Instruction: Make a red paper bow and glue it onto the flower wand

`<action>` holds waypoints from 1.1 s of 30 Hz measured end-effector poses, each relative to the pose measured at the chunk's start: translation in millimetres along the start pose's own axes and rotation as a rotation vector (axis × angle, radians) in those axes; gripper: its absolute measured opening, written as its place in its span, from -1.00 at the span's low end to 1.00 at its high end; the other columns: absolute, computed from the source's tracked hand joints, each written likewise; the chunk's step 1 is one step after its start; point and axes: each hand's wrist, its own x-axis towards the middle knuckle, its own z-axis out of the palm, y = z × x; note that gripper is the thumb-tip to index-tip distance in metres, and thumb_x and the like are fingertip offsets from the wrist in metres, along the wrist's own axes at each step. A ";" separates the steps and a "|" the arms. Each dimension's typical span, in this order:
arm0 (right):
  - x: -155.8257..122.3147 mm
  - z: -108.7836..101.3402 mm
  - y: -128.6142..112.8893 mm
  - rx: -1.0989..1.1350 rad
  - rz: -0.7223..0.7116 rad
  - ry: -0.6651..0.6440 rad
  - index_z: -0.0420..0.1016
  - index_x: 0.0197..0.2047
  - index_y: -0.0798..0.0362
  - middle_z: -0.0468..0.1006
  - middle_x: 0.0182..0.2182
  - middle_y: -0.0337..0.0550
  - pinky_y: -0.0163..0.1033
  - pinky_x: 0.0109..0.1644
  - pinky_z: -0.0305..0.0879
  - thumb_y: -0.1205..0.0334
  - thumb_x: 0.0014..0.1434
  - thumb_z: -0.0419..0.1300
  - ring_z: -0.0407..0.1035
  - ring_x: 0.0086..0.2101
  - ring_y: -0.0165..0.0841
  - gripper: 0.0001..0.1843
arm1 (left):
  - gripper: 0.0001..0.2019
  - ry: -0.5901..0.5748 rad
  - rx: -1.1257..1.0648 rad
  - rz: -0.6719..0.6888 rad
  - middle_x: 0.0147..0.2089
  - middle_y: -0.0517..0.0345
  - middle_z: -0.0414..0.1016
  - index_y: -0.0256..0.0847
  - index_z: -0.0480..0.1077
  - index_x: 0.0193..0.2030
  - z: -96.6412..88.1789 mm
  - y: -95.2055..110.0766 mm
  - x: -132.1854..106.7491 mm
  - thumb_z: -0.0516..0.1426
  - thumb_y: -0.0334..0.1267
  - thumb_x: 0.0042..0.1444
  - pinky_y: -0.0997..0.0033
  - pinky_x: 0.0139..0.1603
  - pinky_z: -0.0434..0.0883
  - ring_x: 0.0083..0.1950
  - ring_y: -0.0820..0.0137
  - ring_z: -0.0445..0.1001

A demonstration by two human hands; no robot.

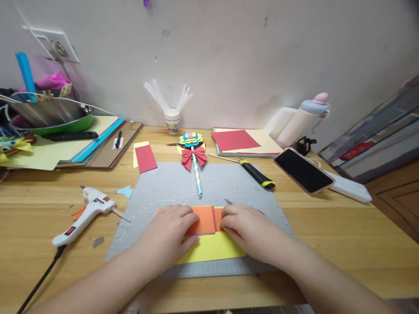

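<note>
Hands apart over the grey cutting mat (157,183): left hand (172,229) lying across overlapping orange papers (206,221) at their 9 o'clock, thumb clear of fingers, right hand (244,224) touching at 3 o'clock, pinch uncertain; yellow sheet (218,248) beneath, paper flower (191,139) at 12, glue gun (93,209) at 9.

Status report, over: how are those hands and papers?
Left hand on orange paper. Right hand at its right, fingers curled. Yellow sheet underneath. Pointed tip beyond right hand, maybe in the way.
</note>
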 end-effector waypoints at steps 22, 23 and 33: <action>-1.5 -1.7 30.6 0.122 -0.196 -0.068 0.58 -0.25 -0.01 0.49 -0.30 -0.20 -0.24 -0.15 0.22 0.59 0.08 0.03 0.35 -0.27 -0.37 -0.60 | -0.52 0.272 0.088 0.065 -0.29 0.19 0.54 -0.14 -0.01 0.35 25.3 -19.5 5.8 -0.07 -0.36 0.30 0.26 -0.24 0.25 -0.30 0.28 0.45; -1.5 -1.9 30.2 0.117 -0.200 -0.064 0.58 -0.26 -0.01 0.49 -0.31 -0.19 -0.23 -0.15 0.21 0.59 0.09 0.02 0.35 -0.28 -0.37 -0.61 | -0.54 0.262 0.110 0.098 -0.28 0.19 0.54 -0.12 0.04 0.32 24.8 -20.1 5.0 -0.08 -0.39 0.30 0.27 -0.25 0.25 -0.30 0.28 0.44; 0.2 0.0 31.8 0.126 -0.203 -0.078 0.58 -0.22 0.01 0.48 -0.28 -0.19 -0.27 -0.18 0.22 0.61 0.06 -0.01 0.34 -0.26 -0.39 -0.56 | -0.82 0.243 0.100 0.120 -0.22 0.19 0.55 -0.11 0.39 -0.10 19.2 -14.2 4.6 -0.01 -0.25 0.29 0.24 -0.20 0.25 -0.25 0.29 0.45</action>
